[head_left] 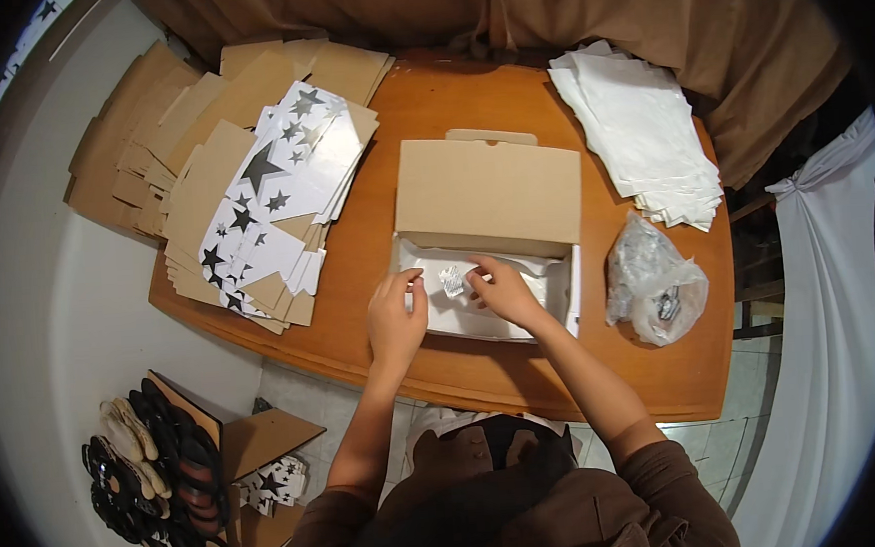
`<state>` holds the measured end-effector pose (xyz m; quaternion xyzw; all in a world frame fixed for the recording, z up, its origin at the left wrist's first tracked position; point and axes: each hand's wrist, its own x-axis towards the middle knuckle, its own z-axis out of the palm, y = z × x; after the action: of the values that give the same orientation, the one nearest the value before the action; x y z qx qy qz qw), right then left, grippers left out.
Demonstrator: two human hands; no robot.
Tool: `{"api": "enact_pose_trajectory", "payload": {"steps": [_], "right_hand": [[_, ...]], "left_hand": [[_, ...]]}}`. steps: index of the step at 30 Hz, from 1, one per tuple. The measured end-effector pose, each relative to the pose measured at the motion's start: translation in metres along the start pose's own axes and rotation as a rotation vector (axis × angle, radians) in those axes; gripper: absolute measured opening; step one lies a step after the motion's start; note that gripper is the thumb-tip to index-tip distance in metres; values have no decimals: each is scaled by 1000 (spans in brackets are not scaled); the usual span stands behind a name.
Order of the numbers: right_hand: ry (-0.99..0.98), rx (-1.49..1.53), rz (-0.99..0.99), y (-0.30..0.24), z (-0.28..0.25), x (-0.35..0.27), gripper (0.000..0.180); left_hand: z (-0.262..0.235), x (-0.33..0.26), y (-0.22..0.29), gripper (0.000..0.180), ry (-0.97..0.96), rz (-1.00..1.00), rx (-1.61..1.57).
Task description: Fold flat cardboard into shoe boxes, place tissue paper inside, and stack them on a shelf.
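Note:
An open cardboard box (488, 192) stands in front of me, brown inside its raised lid. White tissue paper (445, 318) lines its tray. Between my hands is a small silver-white sachet (451, 282) with dark print; it appears to lie on the paper, apart from my fingers. My left hand (397, 314) hovers over the box's near left side, its fingers bent, with a gap between thumb and forefinger. Just right of the sachet is my right hand (506, 291), fingers curved and apart, nothing visible in them. The palms of both hands are hidden.
Flat cardboard blanks (188, 118) and star-printed white sheets (268, 199) are piled at left on the wooden table (494, 380). White paper sheets (639, 131) lie far right, above a clear plastic bag (655, 280) of small items. Sandals (158, 461) sit below left.

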<state>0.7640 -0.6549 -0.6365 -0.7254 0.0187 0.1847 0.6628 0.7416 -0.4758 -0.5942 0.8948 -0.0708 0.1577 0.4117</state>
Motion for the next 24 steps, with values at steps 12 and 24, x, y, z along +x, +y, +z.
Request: {"api": "enact_pose_trajectory", "payload": {"steps": [12, 24], "right_hand": [[81, -1034, -812, -56, 45, 81, 23], [-324, -1769, -812, -66, 67, 115, 16]], "left_hand": [[-43, 4, -71, 16, -286, -87, -166], [-29, 21, -75, 39, -789, -212, 398]]}}
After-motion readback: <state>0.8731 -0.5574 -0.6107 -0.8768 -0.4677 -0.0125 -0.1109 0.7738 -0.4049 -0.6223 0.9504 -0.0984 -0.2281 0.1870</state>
